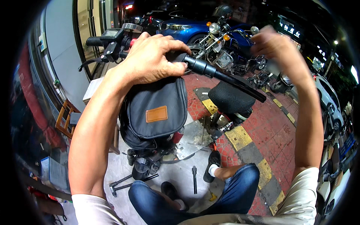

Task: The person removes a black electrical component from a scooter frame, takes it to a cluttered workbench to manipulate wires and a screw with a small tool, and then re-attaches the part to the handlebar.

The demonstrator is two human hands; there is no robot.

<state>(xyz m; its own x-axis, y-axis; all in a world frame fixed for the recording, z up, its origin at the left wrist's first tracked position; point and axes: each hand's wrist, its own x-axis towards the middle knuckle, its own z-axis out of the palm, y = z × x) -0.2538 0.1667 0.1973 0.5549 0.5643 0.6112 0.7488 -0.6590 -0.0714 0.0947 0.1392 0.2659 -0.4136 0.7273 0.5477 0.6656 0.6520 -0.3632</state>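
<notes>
A black handlebar [240, 87] crosses in front of me. Its left end has a rubber grip, a brake lever and a small display [112, 34]. My left hand [155, 58] is closed over its middle, thumb and forefinger beside a stepped black collar [200, 66]. Right of the collar the bar runs on as a bare black tube. My right hand [273, 42] is raised in the air beyond the tube's end, apart from it. Motion smears its fingers, so whether it holds anything is unclear. Under my left hand hangs a black bag [157, 99] with a brown patch.
A black mesh-covered seat [230, 98] stands right of the bag. Loose black tools [194, 180] lie on the pale floor by my feet. A motorcycle [221, 45] and a blue car [180, 30] are parked ahead. A wooden frame [67, 118] leans at left.
</notes>
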